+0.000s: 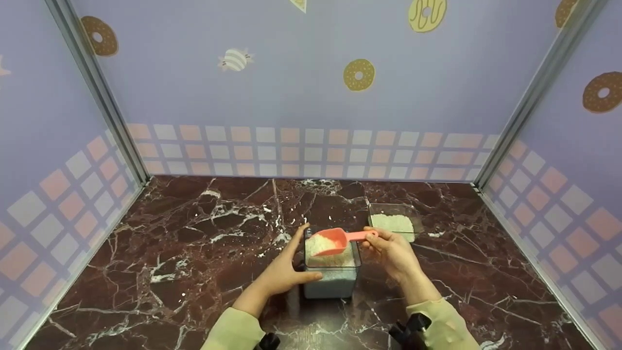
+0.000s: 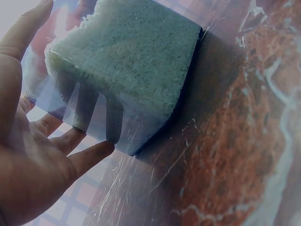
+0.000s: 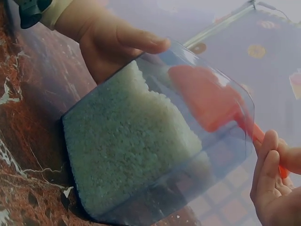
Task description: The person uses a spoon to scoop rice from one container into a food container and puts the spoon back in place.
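Observation:
A clear square container filled with white rice stands on the marble table. My left hand is spread against its left side. The thumb lies across the front near the rim, while the fairly straight fingers reach along the wall, as the left wrist view shows. My right hand pinches the handle end of a pink-red scoop between thumb and fingers. White rice lies in the scoop's bowl, which is over the container's opening. Through the clear wall, the right wrist view shows the scoop above the sloping rice.
Behind my right hand stands a second clear container with white rice in it. White bits are scattered on the dark red marble table, mostly left of the filled container. Patterned panels enclose the back and both sides.

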`<state>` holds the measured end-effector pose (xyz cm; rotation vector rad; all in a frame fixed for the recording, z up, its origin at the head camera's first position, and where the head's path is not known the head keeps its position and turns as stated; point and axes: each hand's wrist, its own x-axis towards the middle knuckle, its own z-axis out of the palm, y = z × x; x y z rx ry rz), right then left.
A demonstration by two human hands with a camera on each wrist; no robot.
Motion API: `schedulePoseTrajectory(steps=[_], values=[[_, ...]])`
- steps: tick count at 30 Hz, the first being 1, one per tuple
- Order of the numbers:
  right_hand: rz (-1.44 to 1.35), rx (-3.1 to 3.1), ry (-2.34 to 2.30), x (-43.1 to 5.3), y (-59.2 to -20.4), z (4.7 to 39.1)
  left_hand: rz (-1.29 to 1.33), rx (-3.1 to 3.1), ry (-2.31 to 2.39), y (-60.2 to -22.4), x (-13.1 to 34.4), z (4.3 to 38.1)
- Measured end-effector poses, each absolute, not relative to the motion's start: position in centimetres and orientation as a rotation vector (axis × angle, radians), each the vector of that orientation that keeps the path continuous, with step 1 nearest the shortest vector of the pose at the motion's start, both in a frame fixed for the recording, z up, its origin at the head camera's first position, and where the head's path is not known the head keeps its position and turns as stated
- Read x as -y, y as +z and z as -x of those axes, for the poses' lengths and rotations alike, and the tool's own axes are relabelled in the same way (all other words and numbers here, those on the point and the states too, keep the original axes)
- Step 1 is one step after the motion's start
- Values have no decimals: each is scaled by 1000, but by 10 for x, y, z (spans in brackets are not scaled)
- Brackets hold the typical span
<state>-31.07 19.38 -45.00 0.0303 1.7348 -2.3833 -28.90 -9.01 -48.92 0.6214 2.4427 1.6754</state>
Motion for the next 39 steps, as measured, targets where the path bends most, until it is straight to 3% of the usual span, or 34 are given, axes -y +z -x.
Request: schedulePoseTrajectory(steps=[12,23,39], values=[[38,-1372,-2410,-208,-457,317,-629,-2472,1650,-487,90,288],[33,-1172,-2473,-224,-440,314,-628,-2468,1634,-488,90,287],[-215,-1343,-2724,-290,-428,324,-621,-2487,1628,-487,89,286]])
